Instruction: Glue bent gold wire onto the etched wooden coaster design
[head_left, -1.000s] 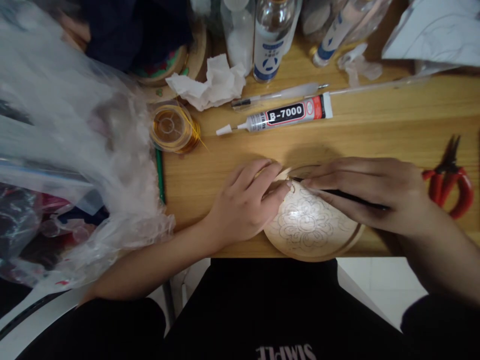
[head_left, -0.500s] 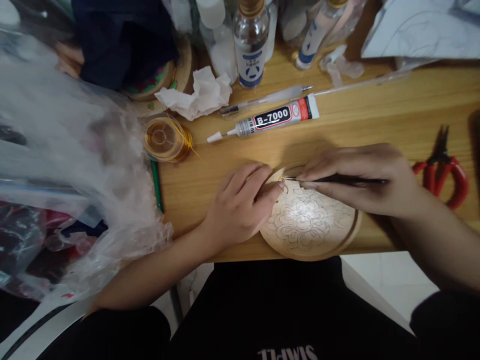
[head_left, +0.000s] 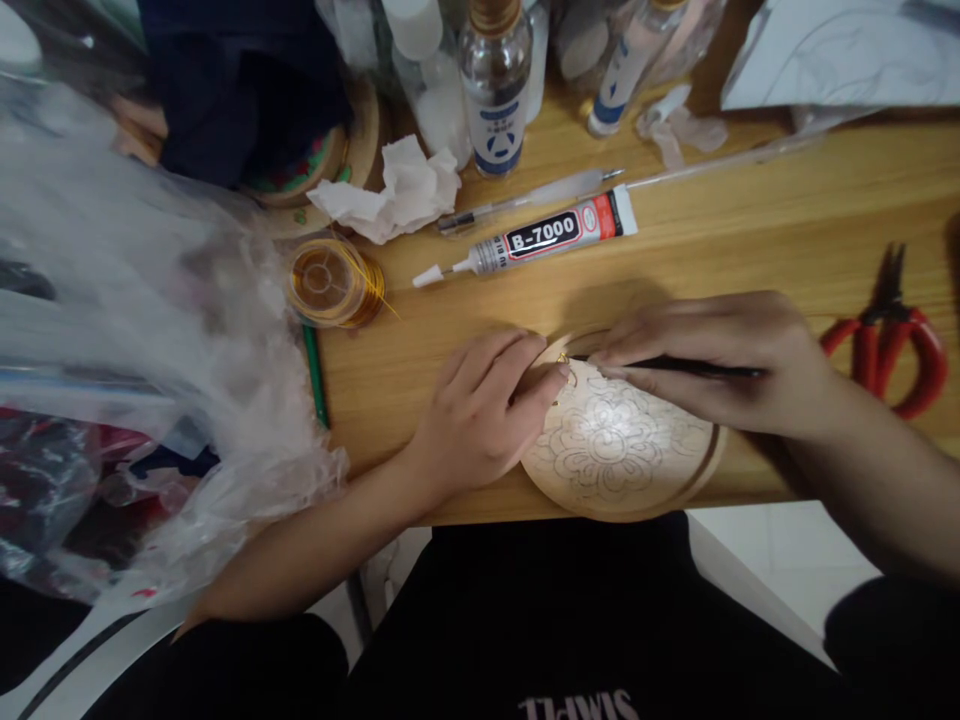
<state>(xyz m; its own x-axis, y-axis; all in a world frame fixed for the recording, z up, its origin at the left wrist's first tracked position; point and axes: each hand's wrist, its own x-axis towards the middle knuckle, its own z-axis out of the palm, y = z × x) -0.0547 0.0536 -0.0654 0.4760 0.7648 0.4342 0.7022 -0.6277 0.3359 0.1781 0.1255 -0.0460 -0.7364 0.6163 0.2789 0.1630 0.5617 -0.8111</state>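
A round wooden plaque [head_left: 592, 490] with a pencilled flower pattern lies at the table's front edge. My left hand [head_left: 487, 400] grips its upper left edge, thumb on the face and fingers bent at the rim. Close to that thumb tip, a small bent piece of gold wire [head_left: 562, 360] sits on the plaque. My right hand [head_left: 735, 360] is closed on dark, slim tweezers [head_left: 697, 368], which point left at the wire. Their tips are small and partly lost against the plaque's edge.
Beyond the plaque lies a B-7000 glue tube [head_left: 544, 235] beside a pen [head_left: 532, 202]. A spool of gold wire [head_left: 334, 280] and a plastic bag [head_left: 202, 330] are on the left. Red-handled pliers [head_left: 885, 340] lie right. Bottles [head_left: 495, 110] and crumpled tissue [head_left: 397, 190] stand behind.
The tweezers and my right hand have shifted very slightly at the plaque's upper edge. My left hand keeps its hold, and the whole view has moved a little.
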